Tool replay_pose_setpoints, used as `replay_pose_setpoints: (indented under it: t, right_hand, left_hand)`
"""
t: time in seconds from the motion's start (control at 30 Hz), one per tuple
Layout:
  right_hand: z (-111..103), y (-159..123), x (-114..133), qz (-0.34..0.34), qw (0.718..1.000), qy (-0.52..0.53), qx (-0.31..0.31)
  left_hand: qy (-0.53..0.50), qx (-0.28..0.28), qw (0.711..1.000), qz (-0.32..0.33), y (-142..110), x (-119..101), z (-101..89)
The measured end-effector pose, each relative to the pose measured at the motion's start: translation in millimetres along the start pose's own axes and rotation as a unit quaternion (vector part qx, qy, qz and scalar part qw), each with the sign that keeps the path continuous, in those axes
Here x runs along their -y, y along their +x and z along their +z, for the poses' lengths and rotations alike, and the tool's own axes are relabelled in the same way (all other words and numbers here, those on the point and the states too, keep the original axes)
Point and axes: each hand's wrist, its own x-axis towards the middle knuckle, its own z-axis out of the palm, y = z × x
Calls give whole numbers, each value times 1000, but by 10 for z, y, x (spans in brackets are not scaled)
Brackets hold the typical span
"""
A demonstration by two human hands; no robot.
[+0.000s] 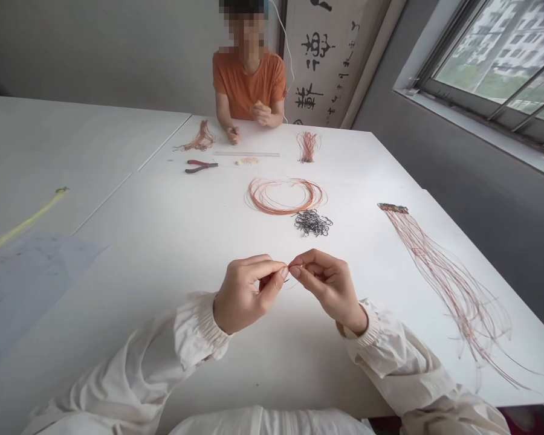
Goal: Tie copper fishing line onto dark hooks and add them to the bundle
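Note:
My left hand point(252, 289) is closed in a pinch, and the dark tip of a fishing hook point(286, 280) pokes out below its fingertips. My right hand point(329, 284) also pinches, its fingertips meeting those of the left on a thin fishing line. Most of the hook and line is hidden by the fingers. Just beyond the hands lies a heap of dark fishing hooks point(314, 223), touching a coil of orange-brown line point(285, 211). To the right, a bundle of hooked lines point(417, 241) stretches along the table, its hooks lined up at the far end.
Across the white table point(163, 199) sits a person in an orange shirt point(249, 84). Near them are red-handled pliers point(202, 164), a clear ruler point(247, 154) and two smaller line bundles point(307, 148). A plastic sheet point(36, 272) and a yellow strand point(25, 225) lie at left.

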Motion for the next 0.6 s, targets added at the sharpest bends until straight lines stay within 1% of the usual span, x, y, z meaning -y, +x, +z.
replay_pose_setpoints:
  t: [0.03,0.1,0.17,0.2,0.27,0.37,0.53,0.6]
  right_hand:
    - [-15,1,1,-9,1000,-18,3]
    - [-55,6,2,-13,999,-37,25]
    - [-90,8,5,-12,998,-39,46]
    - [-103,9,8,-13,998,-37,56]
    - [-120,8,15,-17,997,-33,72]
    - [-133,9,30,-22,996,-36,83]
    - [-160,15,31,-5,994,-25,109]
    - [-165,15,15,-5,993,-11,116]
  left_hand:
    - [-17,14,1000,-18,7,-4,-10]
    - [-71,60,993,-77,28,-2,-46]
    - [-140,112,974,-140,53,13,-91]
    - [-170,132,963,-160,65,21,-112]
    - [-206,153,951,-175,82,31,-142]
    - [-203,151,951,-176,82,14,-146]
    - [-171,98,968,-154,19,-64,-88]
    - [-170,87,971,-144,-4,-87,-63]
